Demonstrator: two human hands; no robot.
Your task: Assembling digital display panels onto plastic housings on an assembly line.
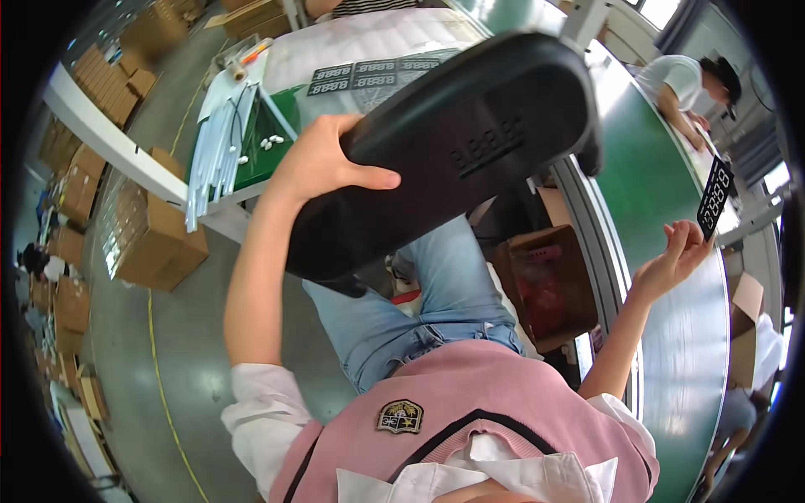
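Observation:
My left hand (323, 163) grips a long black plastic housing (436, 159) with rounded ends, thumb across its broad face and fingers behind its upper edge. The housing is tilted above my lap, its right end higher. Faint digit-shaped cutouts show near that right end. Out to the right, over the green conveyor belt, my right hand (671, 267) pinches the lower corner of a small black digit film (714, 199) with white segment figures. Film and housing are well apart. More sheets of such digit films (373, 75) lie on the table beyond the housing.
A green conveyor (625, 193) with metal rails runs along my right; a co-worker (683, 84) leans over its far side. Pale strips (214, 142) and small white pieces (270, 142) lie on the left table end. An open carton (545, 289) stands below; another carton (159, 239) sits left.

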